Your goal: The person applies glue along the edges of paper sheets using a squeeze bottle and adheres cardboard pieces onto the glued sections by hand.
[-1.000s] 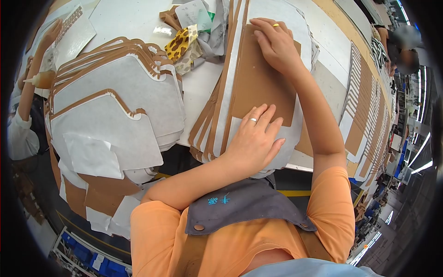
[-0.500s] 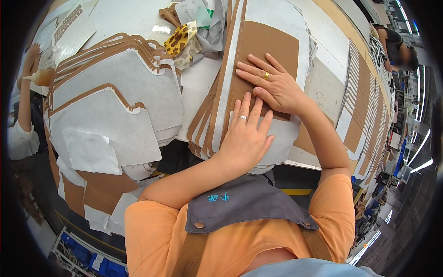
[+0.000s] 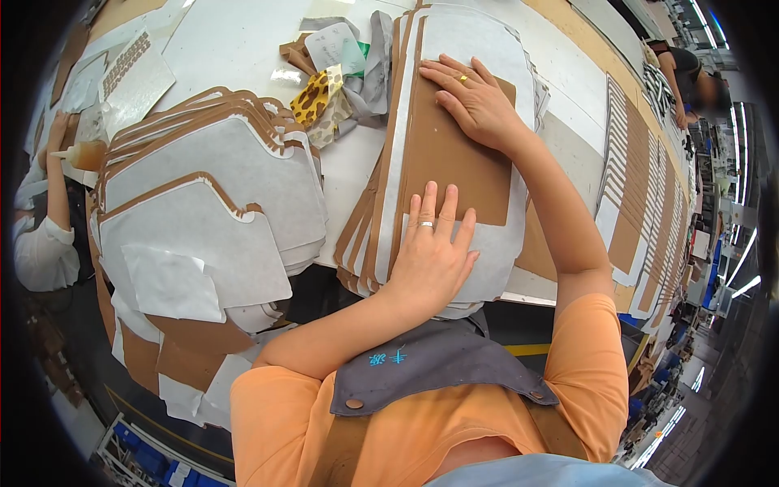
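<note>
A brown rectangular sheet [image 3: 466, 166] lies on the top white-faced panel [image 3: 487, 264] of a stack with brown edges. Across its near edge rests my left hand [image 3: 432, 253], palm down with fingers spread, partly on the brown sheet and partly on the white face. My right hand [image 3: 479, 101] lies flat near the sheet's far end, fingers stretched out and a gold-coloured ring on one. Neither hand grips anything. The far edge of the sheet is partly hidden under the right hand.
Left of the stack sits a pile of notched white-and-brown panels [image 3: 219, 170]. Fabric scraps [image 3: 320, 93] lie at the back. Striped brown-and-white sheets [image 3: 629, 170] are on the right. Another person's arm [image 3: 58, 191] is at far left beside a bottle [image 3: 85, 154]; another person [image 3: 694, 81] is at upper right.
My right hand has slid away from me toward the sheet's far end. My left hand has shifted a little nearer my body, so the hands are farther apart and more brown surface shows.
</note>
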A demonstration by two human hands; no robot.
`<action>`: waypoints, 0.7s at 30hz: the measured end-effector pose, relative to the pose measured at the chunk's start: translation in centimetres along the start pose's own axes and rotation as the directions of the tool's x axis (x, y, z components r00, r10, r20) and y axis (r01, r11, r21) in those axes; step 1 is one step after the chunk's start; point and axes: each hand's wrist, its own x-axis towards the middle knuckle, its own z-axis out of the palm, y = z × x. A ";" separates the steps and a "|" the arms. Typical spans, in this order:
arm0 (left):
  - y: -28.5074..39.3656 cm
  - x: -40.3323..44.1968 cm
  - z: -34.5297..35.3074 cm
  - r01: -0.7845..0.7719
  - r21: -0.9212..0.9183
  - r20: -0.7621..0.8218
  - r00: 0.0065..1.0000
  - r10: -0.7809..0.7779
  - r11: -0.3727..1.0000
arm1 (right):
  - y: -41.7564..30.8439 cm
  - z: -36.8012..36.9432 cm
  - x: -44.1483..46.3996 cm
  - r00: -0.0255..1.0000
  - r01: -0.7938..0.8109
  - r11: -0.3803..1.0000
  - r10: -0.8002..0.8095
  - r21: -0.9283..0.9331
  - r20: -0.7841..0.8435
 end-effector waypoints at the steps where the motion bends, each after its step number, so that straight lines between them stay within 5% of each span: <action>1: 0.0 0.0 0.0 0.000 0.004 0.003 1.000 0.000 1.000 | 0.0 0.0 0.1 1.000 -0.005 1.000 0.005 0.001 -0.001; 6: 0.0 -0.1 -0.2 -0.007 0.023 -0.015 1.000 0.007 1.000 | 0.6 -0.2 0.6 0.997 -0.073 0.996 0.074 0.043 -0.029; 9: -0.1 0.0 -0.6 -0.016 0.020 -0.043 0.999 0.017 1.000 | 1.4 -1.4 0.6 0.945 -0.108 0.993 0.115 0.041 -0.308; 12: -0.2 0.2 -1.1 -0.025 -0.005 -0.071 0.997 0.024 1.000 | 1.6 -4.3 -2.3 0.899 -0.203 0.969 0.241 0.139 -0.366; 16: -0.7 1.7 -2.5 -0.038 0.073 -0.118 0.992 0.046 0.997 | 2.6 -6.7 -11.3 0.871 -0.404 0.913 0.365 -0.055 -0.329; 21: -3.8 5.4 -2.2 0.046 0.329 -0.183 0.983 0.016 0.943 | 5.1 -7.0 -27.1 0.640 -0.746 0.659 0.666 -0.099 -0.384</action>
